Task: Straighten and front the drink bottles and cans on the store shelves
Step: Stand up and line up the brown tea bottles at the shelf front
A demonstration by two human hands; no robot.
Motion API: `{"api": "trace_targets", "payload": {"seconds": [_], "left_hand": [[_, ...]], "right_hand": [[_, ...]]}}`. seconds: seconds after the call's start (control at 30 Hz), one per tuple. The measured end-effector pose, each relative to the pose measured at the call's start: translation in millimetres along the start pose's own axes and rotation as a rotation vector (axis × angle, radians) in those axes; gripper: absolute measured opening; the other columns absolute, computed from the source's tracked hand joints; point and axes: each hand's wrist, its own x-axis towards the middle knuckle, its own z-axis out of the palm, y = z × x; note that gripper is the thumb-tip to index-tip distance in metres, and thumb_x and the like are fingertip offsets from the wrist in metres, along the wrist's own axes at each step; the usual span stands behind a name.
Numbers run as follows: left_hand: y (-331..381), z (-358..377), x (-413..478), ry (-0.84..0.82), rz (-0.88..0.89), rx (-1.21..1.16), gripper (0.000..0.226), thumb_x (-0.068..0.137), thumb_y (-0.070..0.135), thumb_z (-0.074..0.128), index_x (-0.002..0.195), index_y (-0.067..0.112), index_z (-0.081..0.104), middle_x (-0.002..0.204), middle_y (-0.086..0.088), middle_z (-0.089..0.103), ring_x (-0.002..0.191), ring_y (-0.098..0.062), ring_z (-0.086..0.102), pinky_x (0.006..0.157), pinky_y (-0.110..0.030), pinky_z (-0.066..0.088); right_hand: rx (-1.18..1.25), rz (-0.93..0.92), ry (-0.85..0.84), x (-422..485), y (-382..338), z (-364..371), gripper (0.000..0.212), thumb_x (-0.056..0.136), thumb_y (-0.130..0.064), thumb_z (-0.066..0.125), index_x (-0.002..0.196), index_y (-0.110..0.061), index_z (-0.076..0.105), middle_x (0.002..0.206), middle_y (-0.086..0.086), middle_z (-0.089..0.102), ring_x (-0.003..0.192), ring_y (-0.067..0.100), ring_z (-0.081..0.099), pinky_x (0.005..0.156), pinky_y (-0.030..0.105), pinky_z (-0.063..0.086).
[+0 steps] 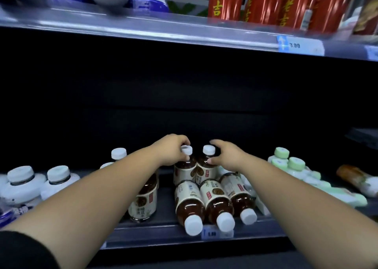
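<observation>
Left hand (171, 152) and right hand (227, 156) fingers grip upright white-capped brown tea bottles (184, 167) mid-frame; tugging forward could shove toppled bottles (216, 201) off the shelf (163, 232).

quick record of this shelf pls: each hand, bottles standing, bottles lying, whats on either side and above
left hand: left hand grips the neck of the left upright tea bottle
right hand: right hand grips the neck of the right upright tea bottle
lying: three fallen tea bottles on their sides in front, caps toward the shelf edge
left side: white bottles, upright
right side: green-capped bottles
upper shelf: red cans; price tag reads 3.00
</observation>
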Motion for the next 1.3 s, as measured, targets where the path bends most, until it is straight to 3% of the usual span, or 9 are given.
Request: {"api": "trace_targets", "payload": {"seconds": [0.2, 0.33, 0.57, 0.7, 0.9, 1.1, 1.2, 1.3], "left_hand": [[0, 21, 29, -0.033, -0.118, 0.003, 0.054, 0.078, 0.043, 0.079, 0.126, 0.025, 0.061, 0.121, 0.003, 0.064, 0.106, -0.016, 0.06, 0.089, -0.03, 0.049], [-1, 11, 31, -0.137, -0.085, 0.108, 0.048, 0.083, 0.036, 0.076, 0.128, 0.025, 0.061, 0.125, 0.003, 0.062, 0.111, -0.016, 0.058, 0.093, -0.031, 0.047], [-24, -12, 18, -0.257, -0.064, 0.126, 0.045, 0.085, 0.03, 0.074, 0.127, 0.035, 0.06, 0.132, 0.009, 0.056, 0.121, -0.014, 0.052, 0.105, -0.038, 0.043], [-34, -19, 13, -0.279, -0.053, 0.115, 0.044, 0.086, 0.03, 0.074, 0.126, 0.038, 0.06, 0.131, 0.011, 0.055, 0.121, -0.014, 0.051, 0.104, -0.037, 0.043], [-29, -11, 1, -0.232, 0.006, 0.07, 0.064, 0.083, 0.029, 0.077, 0.14, 0.035, 0.049, 0.142, 0.007, 0.052, 0.128, -0.014, 0.049, 0.106, -0.033, 0.041], [-5, -10, -33, -0.134, 0.195, 0.193, 0.069, 0.074, 0.039, 0.083, 0.136, 0.035, 0.053, 0.138, 0.011, 0.05, 0.126, -0.01, 0.046, 0.105, -0.036, 0.042], [9, -6, -61, -0.147, 0.279, 0.215, 0.067, 0.072, 0.042, 0.083, 0.133, 0.033, 0.057, 0.137, 0.014, 0.05, 0.124, -0.008, 0.047, 0.105, -0.035, 0.041], [22, 7, -90, -0.204, 0.321, 0.201, 0.065, 0.068, 0.042, 0.085, 0.128, 0.034, 0.06, 0.135, 0.016, 0.051, 0.123, -0.004, 0.045, 0.105, -0.029, 0.038]], "right_hand": [[0.074, -0.08, -0.004, 25, 15, 8, 0.062, 0.084, -0.04, 0.077, 0.139, -0.026, 0.052, 0.13, -0.001, 0.061, 0.113, 0.016, 0.059, 0.095, 0.03, 0.049], [0.089, -0.139, -0.021, 29, 11, 12, 0.048, 0.091, -0.033, 0.071, 0.136, -0.026, 0.055, 0.123, -0.003, 0.061, 0.103, 0.012, 0.057, 0.086, 0.024, 0.044], [0.128, -0.212, -0.137, 31, -6, 22, 0.032, 0.095, -0.025, 0.066, 0.125, -0.034, 0.059, 0.114, -0.008, 0.063, 0.105, 0.01, 0.06, 0.095, 0.033, 0.051], [0.165, -0.227, -0.173, 31, -11, 29, 0.035, 0.096, -0.024, 0.064, 0.127, -0.038, 0.057, 0.12, -0.01, 0.061, 0.109, 0.008, 0.059, 0.101, 0.035, 0.049], [0.255, -0.174, -0.176, 21, -2, 33, 0.061, 0.093, -0.03, 0.068, 0.147, -0.041, 0.041, 0.149, -0.006, 0.048, 0.132, 0.013, 0.048, 0.112, 0.04, 0.041], [0.212, -0.222, -0.164, -12, 5, 25, 0.079, 0.086, -0.031, 0.077, 0.15, -0.043, 0.034, 0.154, -0.007, 0.041, 0.138, 0.016, 0.043, 0.111, 0.038, 0.041], [0.115, -0.293, -0.14, -42, 8, 18, 0.077, 0.082, -0.034, 0.081, 0.147, -0.042, 0.041, 0.147, -0.015, 0.046, 0.133, 0.008, 0.044, 0.105, 0.028, 0.04], [0.013, -0.377, -0.187, -77, 14, 15, 0.06, 0.079, -0.035, 0.083, 0.133, -0.04, 0.057, 0.134, -0.019, 0.054, 0.122, 0.0, 0.049, 0.1, 0.023, 0.041]]}}
